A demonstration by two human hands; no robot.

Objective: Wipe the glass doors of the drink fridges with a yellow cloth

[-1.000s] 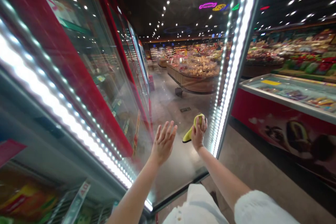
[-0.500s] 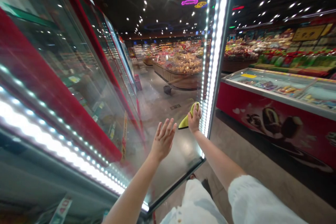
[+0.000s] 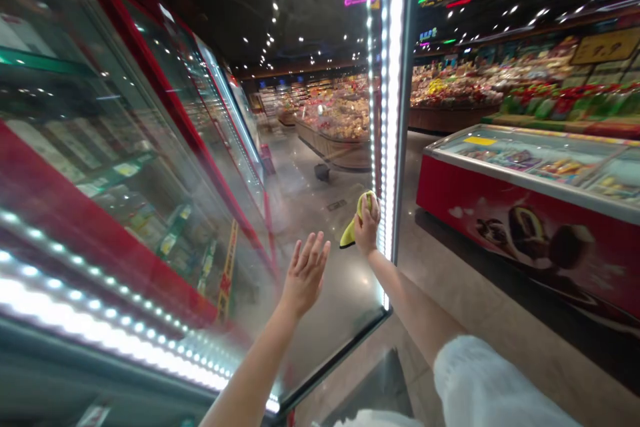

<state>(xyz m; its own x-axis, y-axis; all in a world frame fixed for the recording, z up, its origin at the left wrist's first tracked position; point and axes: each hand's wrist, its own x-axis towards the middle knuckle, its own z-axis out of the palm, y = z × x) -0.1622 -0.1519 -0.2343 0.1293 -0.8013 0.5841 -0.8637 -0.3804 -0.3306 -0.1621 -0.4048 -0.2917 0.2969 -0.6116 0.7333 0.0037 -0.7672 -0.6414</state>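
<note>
A glass door (image 3: 320, 320) with bright LED strips (image 3: 391, 80) along its edges stands open before me. My right hand (image 3: 367, 223) is closed around a yellow-green cloth (image 3: 349, 235) with a dark hem, close to the lit strip at the door's right edge. One corner of the cloth hangs to the left of the fingers. Lower and to the left, my left hand (image 3: 303, 273) is held up with its fingers stretched out, holding nothing. It is at the glass, but whether the palm touches it I cannot tell.
On the right stands a red chest freezer (image 3: 500, 213) with a glass top and packages inside. Red-framed cabinets (image 3: 165, 100) show at the left, partly as reflections. Beyond the glass are produce stands (image 3: 335, 140) and a small dark object (image 3: 321, 172) on the tiled floor.
My view has turned slightly, so the door edge sits further left. The right hand with the cloth has shifted a little left along with the door edge; the left hand stays open.
</note>
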